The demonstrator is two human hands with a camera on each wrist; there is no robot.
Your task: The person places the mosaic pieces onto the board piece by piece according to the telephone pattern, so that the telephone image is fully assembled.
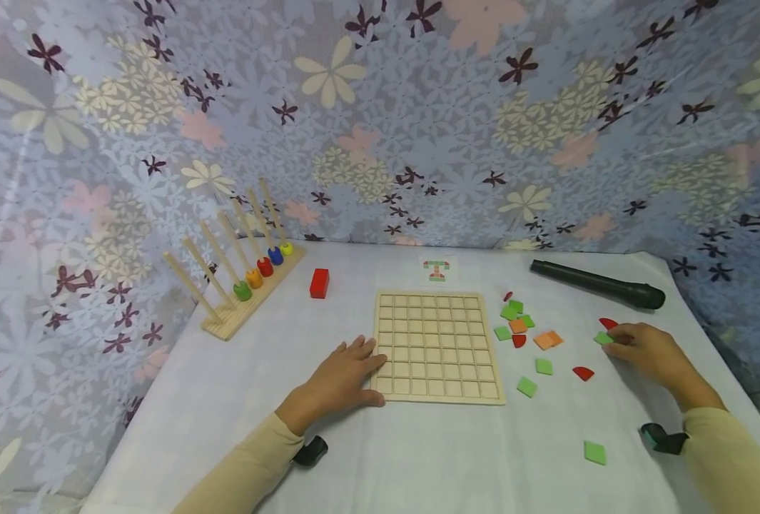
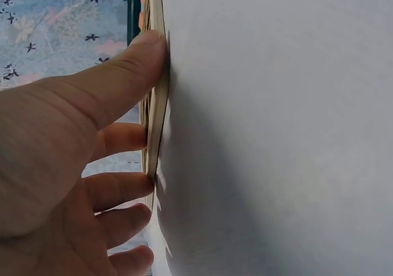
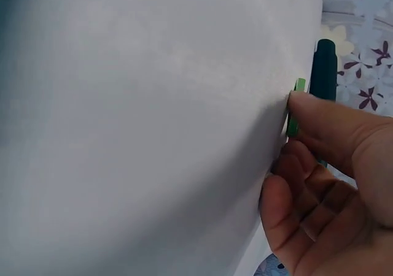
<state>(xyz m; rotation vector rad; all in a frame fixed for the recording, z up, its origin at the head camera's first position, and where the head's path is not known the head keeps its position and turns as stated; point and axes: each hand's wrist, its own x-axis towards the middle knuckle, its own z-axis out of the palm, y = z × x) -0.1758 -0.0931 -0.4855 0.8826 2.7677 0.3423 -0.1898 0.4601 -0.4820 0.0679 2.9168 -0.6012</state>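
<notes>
1. While a pale wooden peg stand (image 1: 225, 327) is standing at far left, green, orange, red, blue and yellow rings (image 1: 265, 267) are sitting low on its pegs.
2. Right of it, a red rectangular block (image 1: 319, 283) is lying on the white cloth-covered table (image 1: 482, 464).
3. Left hand (image 1: 341, 378): fingers extending, spread apart, resting at the left edge of a square pale wooden grid board (image 1: 445, 355). Thumb is touching near its lower-left corner.
4. Board is lying flat mid-table. Just beyond, a small white printed card (image 1: 438, 270) is lying.
5. Right of board, loose green squares (image 1: 527, 387), orange squares (image 1: 544, 340) and red quarter-round pieces (image 1: 583, 373) are lying scattered, some touching. One green square is lying well apart, nearer the person.
6. Behind these, a dark microphone-shaped object (image 1: 594, 283) is lying aslant.
7. Right hand (image 1: 651, 353), far right: thumb and fingers pinching a thin light-green square tile (image 1: 601, 338), other fingers curling inward. A red quarter-round piece is lying just beyond the tile.
</notes>
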